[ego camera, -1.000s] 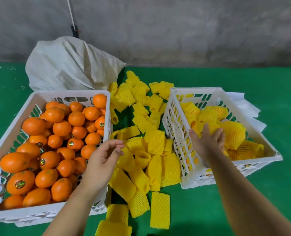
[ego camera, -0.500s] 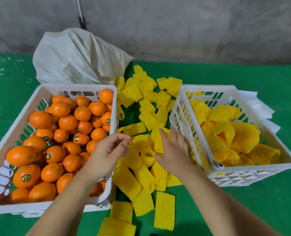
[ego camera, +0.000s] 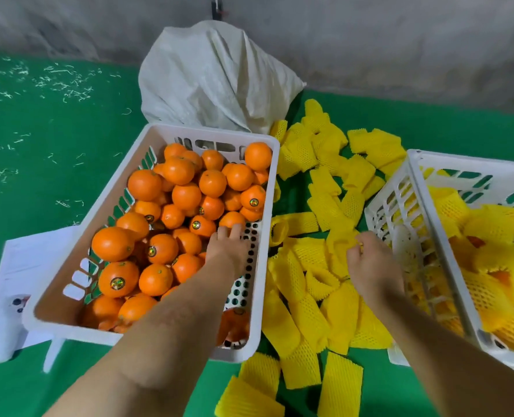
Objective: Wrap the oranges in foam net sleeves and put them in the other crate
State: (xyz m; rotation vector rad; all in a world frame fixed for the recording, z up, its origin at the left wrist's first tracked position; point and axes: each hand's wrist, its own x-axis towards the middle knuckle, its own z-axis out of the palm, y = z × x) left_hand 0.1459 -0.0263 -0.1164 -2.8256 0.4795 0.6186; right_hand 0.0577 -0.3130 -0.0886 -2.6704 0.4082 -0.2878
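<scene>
1. A flat white paper sheet [ego camera: 24,266] lies on the green mat [ego camera: 54,121] at 9 o'clock, partly under the near left corner of the white slotted plastic crate [ego camera: 267,236]
2. That left crate is heaped with bare round oranges [ego camera: 159,221], several bearing small shiny stickers
3. The left hand [ego camera: 227,245] reaches into this crate at its right wall, fingers bent down onto an orange [ego camera: 231,219] at the 12 o'clock side of the hand; whether they have closed round the fruit I cannot tell
4. A crumpled white woven sack [ego camera: 213,76] sits at 12 o'clock behind the left crate, against the grey wall [ego camera: 370,40]
5. Flat yellow foam net sleeves [ego camera: 325,206] are strewn over the mat between the two crates, from 12 o'clock down to 6 o'clock
6. The right hand [ego camera: 370,263] rests on this pile near the second crate, its fingertips pinching one yellow foam sleeve [ego camera: 341,242] at its 10 o'clock side
7. The second white slotted plastic crate [ego camera: 412,212] stands at 3 o'clock, tilted, holding oranges already wrapped in yellow net [ego camera: 490,260]
</scene>
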